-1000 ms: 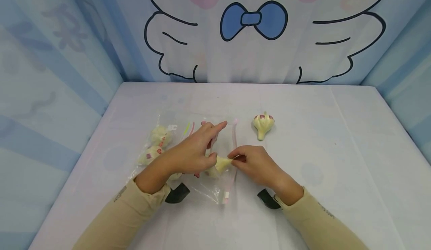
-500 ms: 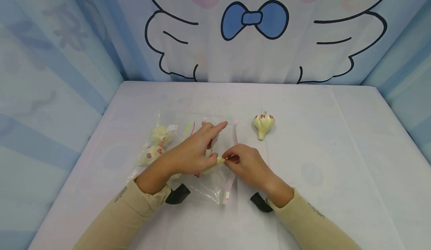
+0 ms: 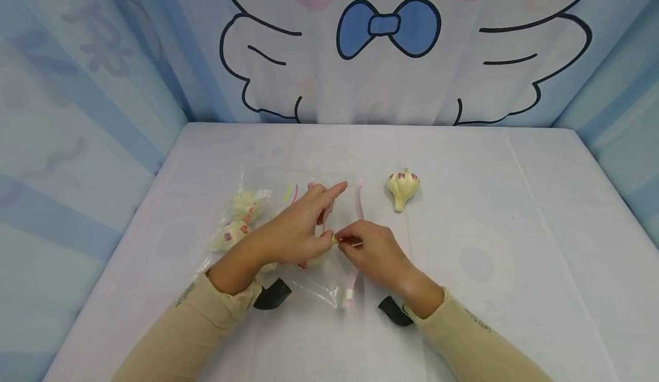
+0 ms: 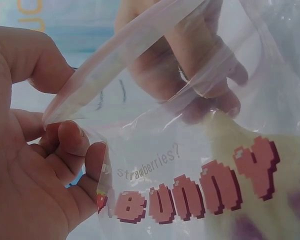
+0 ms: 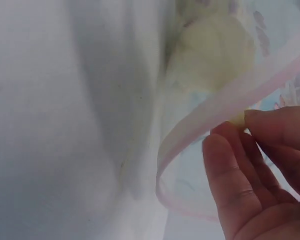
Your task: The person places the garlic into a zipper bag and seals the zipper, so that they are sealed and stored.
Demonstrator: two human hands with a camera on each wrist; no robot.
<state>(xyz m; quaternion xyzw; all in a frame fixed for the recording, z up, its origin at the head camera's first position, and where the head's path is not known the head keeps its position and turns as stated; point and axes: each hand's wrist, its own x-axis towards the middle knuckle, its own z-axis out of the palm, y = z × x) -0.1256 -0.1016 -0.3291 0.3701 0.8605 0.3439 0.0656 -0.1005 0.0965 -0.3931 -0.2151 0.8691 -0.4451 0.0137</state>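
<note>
A clear zip bag (image 3: 325, 290) with a pink closure strip lies on the table, its mouth toward the right. My left hand (image 3: 298, 227) holds the bag's mouth edge, which stands raised between thumb and curled fingers in the left wrist view. My right hand (image 3: 380, 259) pinches the stem of a pale garlic bulb (image 4: 222, 142), its fingertips inside the bag mouth. This bulb shows through the printed plastic in the left wrist view; my left hand mostly hides it in the head view. More garlic bulbs (image 3: 233, 234) lie inside at the bag's left end.
One loose garlic bulb (image 3: 403, 187) with purple-red marks lies right of the bag, farther back. A white cloth covers the table (image 3: 515, 227). Printed curtains (image 3: 391, 84) stand behind and on both sides.
My right hand has moved left, taking the garlic bulb past the closure strip and deeper into the bag. My left hand stays in place at the bag mouth.
</note>
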